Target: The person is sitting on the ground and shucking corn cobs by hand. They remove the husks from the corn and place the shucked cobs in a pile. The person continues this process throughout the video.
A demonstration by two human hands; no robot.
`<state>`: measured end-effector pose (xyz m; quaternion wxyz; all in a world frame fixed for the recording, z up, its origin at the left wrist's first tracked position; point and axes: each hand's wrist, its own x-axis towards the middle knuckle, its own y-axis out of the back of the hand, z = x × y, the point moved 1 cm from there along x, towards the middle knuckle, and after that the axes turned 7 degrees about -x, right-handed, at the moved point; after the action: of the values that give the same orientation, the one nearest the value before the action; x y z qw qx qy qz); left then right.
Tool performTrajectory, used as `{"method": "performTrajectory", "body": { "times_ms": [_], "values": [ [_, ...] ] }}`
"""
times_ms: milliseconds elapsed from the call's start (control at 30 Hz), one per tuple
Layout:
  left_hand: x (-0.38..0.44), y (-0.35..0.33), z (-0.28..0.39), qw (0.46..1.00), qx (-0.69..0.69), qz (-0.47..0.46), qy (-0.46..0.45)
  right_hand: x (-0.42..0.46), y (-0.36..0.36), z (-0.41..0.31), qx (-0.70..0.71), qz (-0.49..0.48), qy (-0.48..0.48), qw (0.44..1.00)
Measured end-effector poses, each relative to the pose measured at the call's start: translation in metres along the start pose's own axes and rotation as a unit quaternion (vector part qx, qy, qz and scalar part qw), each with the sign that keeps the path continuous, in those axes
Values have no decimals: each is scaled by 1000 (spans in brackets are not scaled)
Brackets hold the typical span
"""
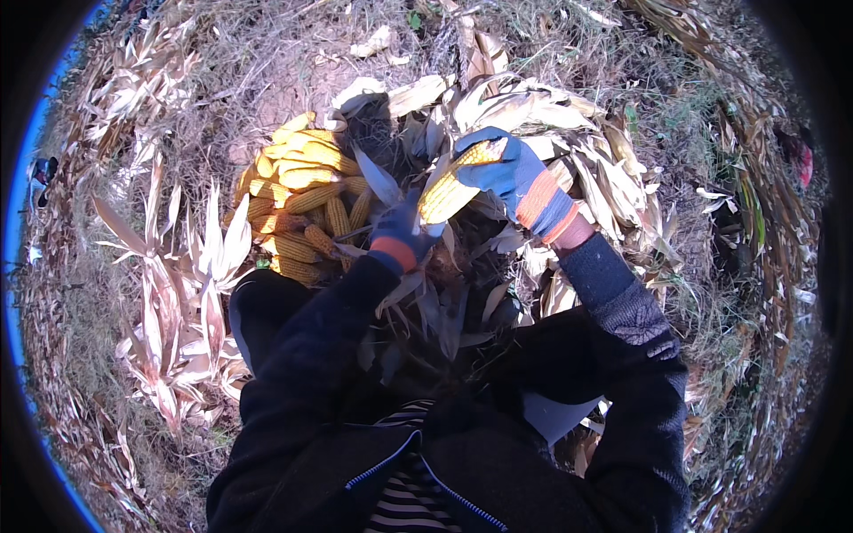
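My right hand (500, 166), in a blue glove with an orange-striped cuff, grips a bare yellow ear of corn (448, 196) by its upper part. The ear slants down to the left. At its lower end is my left hand (403, 233), gloved alike, blurred and partly in shadow; its fingers close around that end. A pale husk leaf (378, 176) sticks up beside the left hand. Left of this hand lies a heap of husked yellow ears (306, 178) on the ground.
Loose dry husks (533, 110) are strewn beyond and right of my hands. Open husks on stalks (166, 300) lie at the left by my knee (266, 313). Dry grass (666, 126) covers the ground, with rows of dry stalks (766, 200) along the right rim.
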<state>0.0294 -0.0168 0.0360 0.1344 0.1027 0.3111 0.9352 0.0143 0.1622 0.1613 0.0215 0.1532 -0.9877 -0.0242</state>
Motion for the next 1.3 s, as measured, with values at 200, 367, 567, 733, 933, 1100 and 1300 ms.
{"method": "performTrajectory", "body": {
  "times_ms": [200,367,567,733,933,1100,1300],
  "values": [
    [-1,1,-6,1000,-8,19,3,0,-17,2,-134,71,72,986],
    [1,4,-1,999,-29,26,34,-7,-26,2,-221,110,86,965],
    [4,2,-28,993,-92,73,-17,-20,-61,-8,-407,95,193,888],
    [12,13,-16,997,-21,68,41,-22,-55,-19,-304,80,130,940],
    [12,7,-10,998,-35,32,45,-8,-19,-17,-100,92,98,986],
    [13,-3,-27,943,-330,24,20,-5,-12,-22,73,51,27,996],
    [1,13,18,929,-367,-19,-44,-6,13,-12,108,44,-18,993]
  ]
}}
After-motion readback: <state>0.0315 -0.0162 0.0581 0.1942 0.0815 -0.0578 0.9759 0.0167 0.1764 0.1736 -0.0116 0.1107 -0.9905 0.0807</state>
